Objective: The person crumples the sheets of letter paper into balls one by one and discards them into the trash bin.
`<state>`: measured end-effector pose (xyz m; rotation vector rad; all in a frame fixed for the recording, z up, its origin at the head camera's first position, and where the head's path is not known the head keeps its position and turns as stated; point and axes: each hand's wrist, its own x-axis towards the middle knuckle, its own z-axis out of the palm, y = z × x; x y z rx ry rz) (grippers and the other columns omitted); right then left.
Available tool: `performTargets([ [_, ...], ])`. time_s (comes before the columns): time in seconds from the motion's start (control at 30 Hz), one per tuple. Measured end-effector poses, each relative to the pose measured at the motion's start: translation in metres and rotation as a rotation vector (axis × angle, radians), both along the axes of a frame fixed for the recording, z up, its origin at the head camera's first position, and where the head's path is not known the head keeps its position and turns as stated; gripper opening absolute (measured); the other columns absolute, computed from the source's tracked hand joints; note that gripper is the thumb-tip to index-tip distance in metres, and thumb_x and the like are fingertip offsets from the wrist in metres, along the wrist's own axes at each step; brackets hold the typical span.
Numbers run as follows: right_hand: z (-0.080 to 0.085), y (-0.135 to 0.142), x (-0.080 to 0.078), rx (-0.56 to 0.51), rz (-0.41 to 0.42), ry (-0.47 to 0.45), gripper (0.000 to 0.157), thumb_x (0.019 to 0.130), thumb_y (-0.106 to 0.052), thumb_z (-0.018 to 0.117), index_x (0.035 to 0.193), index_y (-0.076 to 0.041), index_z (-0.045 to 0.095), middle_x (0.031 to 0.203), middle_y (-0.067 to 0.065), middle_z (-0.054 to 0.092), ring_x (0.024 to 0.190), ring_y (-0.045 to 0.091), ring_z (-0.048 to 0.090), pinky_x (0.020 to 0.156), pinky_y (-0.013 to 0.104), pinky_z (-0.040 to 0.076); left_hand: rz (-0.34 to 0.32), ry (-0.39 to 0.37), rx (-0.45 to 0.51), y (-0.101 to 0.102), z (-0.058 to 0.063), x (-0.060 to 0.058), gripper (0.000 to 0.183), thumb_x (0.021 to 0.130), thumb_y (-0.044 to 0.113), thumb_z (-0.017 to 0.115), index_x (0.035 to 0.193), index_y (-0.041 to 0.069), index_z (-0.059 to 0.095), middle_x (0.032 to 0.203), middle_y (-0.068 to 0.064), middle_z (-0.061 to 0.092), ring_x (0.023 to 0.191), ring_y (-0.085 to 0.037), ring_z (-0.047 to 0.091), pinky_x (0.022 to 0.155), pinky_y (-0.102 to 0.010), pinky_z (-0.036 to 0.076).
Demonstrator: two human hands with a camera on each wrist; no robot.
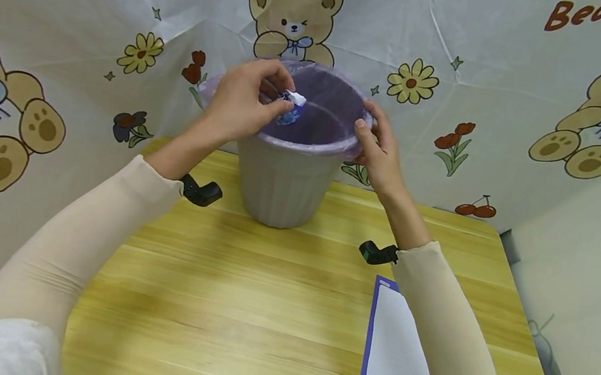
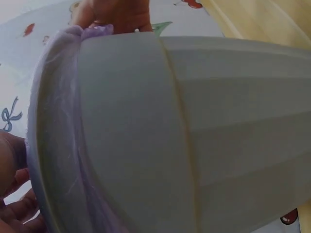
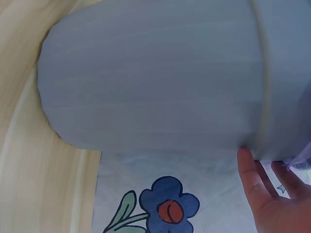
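A grey waste bin (image 1: 284,188) stands on the table, lined with a thin purple bag (image 1: 336,99) folded over its rim. Above the bin's mouth, my left hand (image 1: 246,100) pinches a small crumpled piece of blue and white paper (image 1: 291,109) between thumb and fingers. On the opposite side, my right hand (image 1: 380,151) grips the bagged rim, thumb over the edge and fingers against the outer wall. The left wrist view has the bin wall (image 2: 131,121) filling its middle. In the right wrist view, fingertips (image 3: 248,160) touch the bin's side just under its raised band.
A purple-bordered sheet of paper (image 1: 404,356) lies on the wooden table (image 1: 226,305), partly under my right forearm. Behind the bin hangs a cloth (image 1: 370,18) printed with bears and flowers. Black wrist cameras (image 1: 202,191) stick out from both sleeves.
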<state>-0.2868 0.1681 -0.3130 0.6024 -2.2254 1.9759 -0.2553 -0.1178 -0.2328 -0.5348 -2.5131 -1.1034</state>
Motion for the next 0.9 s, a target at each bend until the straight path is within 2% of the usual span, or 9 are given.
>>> performTargets([
  [0.23, 0.001, 0.000, 0.000, 0.005, -0.011, -0.002, 0.057, 0.112, -0.034, 0.051, 0.165, -0.020, 0.039, 0.147, 0.028, 0.049, 0.105, 0.018, 0.066, 0.077, 0.023, 0.064, 0.009, -0.054, -0.001, -0.003, 0.007, 0.004, 0.019, 0.104, 0.023, 0.071, 0.120, 0.014, 0.073, 0.116, -0.004, 0.076, 0.100, -0.019, 0.073, 0.092, -0.033, 0.059],
  [0.47, 0.001, -0.002, 0.000, 0.009, -0.016, -0.002, 0.056, 0.112, -0.034, 0.051, 0.165, -0.021, 0.039, 0.147, 0.027, 0.049, 0.105, 0.019, 0.066, 0.077, 0.021, 0.064, -0.004, -0.052, 0.005, -0.007, 0.004, 0.013, 0.020, 0.103, 0.028, 0.072, 0.118, 0.014, 0.074, 0.113, -0.002, 0.077, 0.096, -0.017, 0.073, 0.087, -0.031, 0.059],
  [0.63, 0.004, -0.005, 0.000, 0.025, -0.015, -0.002, 0.056, 0.112, -0.035, 0.051, 0.166, -0.023, 0.040, 0.141, 0.024, 0.051, 0.100, 0.017, 0.067, 0.076, 0.021, 0.064, -0.008, -0.060, 0.038, -0.011, 0.002, 0.025, 0.021, 0.103, 0.032, 0.073, 0.117, 0.016, 0.074, 0.113, -0.001, 0.076, 0.097, -0.015, 0.073, 0.086, -0.029, 0.059],
  [0.77, 0.007, -0.004, 0.002, 0.027, -0.010, -0.026, 0.056, 0.112, -0.035, 0.052, 0.165, -0.022, 0.040, 0.137, 0.022, 0.051, 0.095, 0.016, 0.068, 0.076, 0.022, 0.064, -0.004, -0.037, 0.141, -0.018, 0.002, 0.033, 0.020, 0.102, 0.031, 0.074, 0.115, 0.016, 0.076, 0.110, 0.000, 0.076, 0.094, -0.012, 0.071, 0.085, -0.026, 0.058],
  [0.9, 0.008, 0.001, 0.007, 0.054, -0.027, -0.033, 0.055, 0.112, -0.037, 0.052, 0.164, -0.024, 0.042, 0.143, 0.021, 0.051, 0.099, 0.017, 0.067, 0.079, 0.022, 0.063, -0.011, 0.013, 0.282, -0.027, 0.002, 0.040, 0.016, 0.100, 0.025, 0.078, 0.111, 0.014, 0.079, 0.101, 0.007, 0.075, 0.088, -0.012, 0.072, 0.080, -0.024, 0.058],
])
